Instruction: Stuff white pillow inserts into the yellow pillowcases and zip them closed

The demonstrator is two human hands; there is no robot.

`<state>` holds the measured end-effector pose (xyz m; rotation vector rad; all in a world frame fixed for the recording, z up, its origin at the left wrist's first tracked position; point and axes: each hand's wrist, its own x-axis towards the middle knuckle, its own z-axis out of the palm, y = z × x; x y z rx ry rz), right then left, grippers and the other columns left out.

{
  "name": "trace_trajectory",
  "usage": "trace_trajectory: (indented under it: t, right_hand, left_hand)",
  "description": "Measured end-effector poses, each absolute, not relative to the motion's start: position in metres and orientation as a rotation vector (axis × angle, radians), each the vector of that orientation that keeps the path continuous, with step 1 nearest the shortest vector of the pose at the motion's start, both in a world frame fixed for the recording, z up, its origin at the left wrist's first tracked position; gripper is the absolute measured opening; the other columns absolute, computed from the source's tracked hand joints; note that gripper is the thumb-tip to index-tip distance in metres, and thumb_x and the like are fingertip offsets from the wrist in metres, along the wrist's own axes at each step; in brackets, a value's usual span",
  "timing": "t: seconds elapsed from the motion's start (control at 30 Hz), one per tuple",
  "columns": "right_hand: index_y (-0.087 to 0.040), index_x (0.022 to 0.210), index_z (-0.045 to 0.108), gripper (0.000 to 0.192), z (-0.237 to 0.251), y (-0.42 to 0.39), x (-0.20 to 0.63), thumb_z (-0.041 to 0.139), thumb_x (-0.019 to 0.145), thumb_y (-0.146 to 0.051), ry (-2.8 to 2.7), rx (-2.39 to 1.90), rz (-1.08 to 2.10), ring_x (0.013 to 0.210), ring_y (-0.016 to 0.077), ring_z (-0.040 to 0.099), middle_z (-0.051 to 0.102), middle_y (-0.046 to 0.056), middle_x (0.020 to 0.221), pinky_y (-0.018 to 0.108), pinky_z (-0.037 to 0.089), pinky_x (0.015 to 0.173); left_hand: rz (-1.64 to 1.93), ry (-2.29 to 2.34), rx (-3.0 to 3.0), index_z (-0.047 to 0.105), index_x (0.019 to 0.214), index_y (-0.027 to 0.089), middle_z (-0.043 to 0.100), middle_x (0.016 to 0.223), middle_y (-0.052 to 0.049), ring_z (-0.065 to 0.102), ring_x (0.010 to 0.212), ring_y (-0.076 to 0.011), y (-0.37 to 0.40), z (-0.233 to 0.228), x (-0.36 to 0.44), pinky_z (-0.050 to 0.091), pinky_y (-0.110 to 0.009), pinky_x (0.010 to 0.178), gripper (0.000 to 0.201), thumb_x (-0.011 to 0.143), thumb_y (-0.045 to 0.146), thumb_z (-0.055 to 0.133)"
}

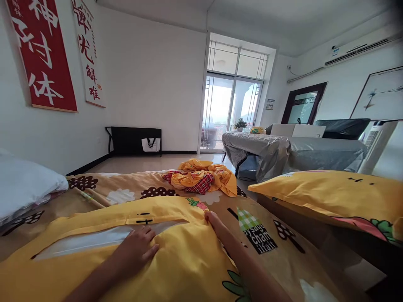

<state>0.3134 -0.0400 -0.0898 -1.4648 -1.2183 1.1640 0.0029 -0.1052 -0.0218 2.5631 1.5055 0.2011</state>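
Observation:
A yellow pillowcase (185, 256) with printed pineapple leaves lies in front of me, filled out by a white pillow (91, 240) that shows through its long slit. My left hand (138, 245) rests on it at the slit's near edge, thumb apart and fingers reaching across the opening. At the far right edge, my right hand (214, 222) has its fingers closed on the yellow fabric. Whether it also grips the pillow inside cannot be seen.
Crumpled yellow and red-checked cloth (201, 178) lies farther back on the patterned bedsheet (258, 226). A white pillow (28, 184) is at the left. Another yellow pillow (333, 193) sits to the right. Beyond stands a plastic-covered table (258, 142).

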Motion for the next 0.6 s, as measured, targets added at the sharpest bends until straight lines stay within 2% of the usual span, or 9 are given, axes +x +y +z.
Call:
trace_trajectory:
  t: [0.1, 0.2, 0.27, 0.43, 0.6]
  right_hand:
    - [-0.018, 0.084, 0.058, 0.025, -0.088, -0.038, 0.308, 0.061, 0.076, -0.042, -1.194, -1.457, 1.253, 0.068, 0.014, 0.057, 0.06, -0.002, 0.074, 0.024, 0.045, 0.059]
    - [-0.019, 0.076, 0.054, 0.025, -0.086, -0.032, 0.31, 0.069, 0.058, -0.028, -1.163, -1.502, 1.346, 0.058, 0.0132, 0.053, 0.054, -0.005, 0.06, 0.023, 0.042, 0.053]
    - [-0.019, 0.073, 0.052, 0.028, -0.085, -0.029, 0.312, 0.069, 0.051, -0.021, -1.147, -1.513, 1.39, 0.055, 0.013, 0.053, 0.052, -0.006, 0.057, 0.023, 0.042, 0.051]
    - [-0.018, 0.076, 0.056, 0.029, -0.086, -0.024, 0.314, 0.066, 0.049, -0.019, -1.149, -1.45, 1.457, 0.06, 0.0156, 0.058, 0.059, -0.003, 0.064, 0.026, 0.048, 0.056]
    - [-0.017, 0.083, 0.062, 0.038, -0.091, -0.019, 0.314, 0.073, 0.047, -0.021, -1.149, -1.393, 1.466, 0.073, 0.0214, 0.064, 0.066, 0.002, 0.076, 0.03, 0.051, 0.065]
  left_hand:
    - [0.18, 1.52, 2.567, 0.064, 0.103, 0.018, 0.062, 0.11, -0.011, 0.055, 0.106, -0.0272, -0.107, -0.021, 0.004, 0.041, -0.041, 0.092, 0.035, 0.091, 0.036, 0.036]
    - [0.18, 1.547, 2.57, 0.064, 0.103, 0.018, 0.062, 0.112, -0.011, 0.055, 0.108, -0.0285, -0.107, -0.026, 0.005, 0.041, -0.043, 0.092, 0.036, 0.091, 0.036, 0.036]
    - [0.188, 1.548, 2.578, 0.064, 0.103, 0.017, 0.062, 0.112, -0.012, 0.055, 0.108, -0.0288, -0.106, -0.03, 0.005, 0.04, -0.044, 0.092, 0.037, 0.092, 0.037, 0.035]
    - [0.236, 1.512, 2.575, 0.063, 0.107, 0.018, 0.061, 0.114, -0.011, 0.054, 0.109, -0.0281, -0.105, -0.036, 0.004, 0.04, -0.044, 0.093, 0.036, 0.092, 0.037, 0.035]
    - [0.262, 1.506, 2.564, 0.062, 0.105, 0.018, 0.06, 0.113, -0.011, 0.054, 0.109, -0.028, -0.106, -0.039, 0.0, 0.039, -0.045, 0.094, 0.037, 0.092, 0.038, 0.034]
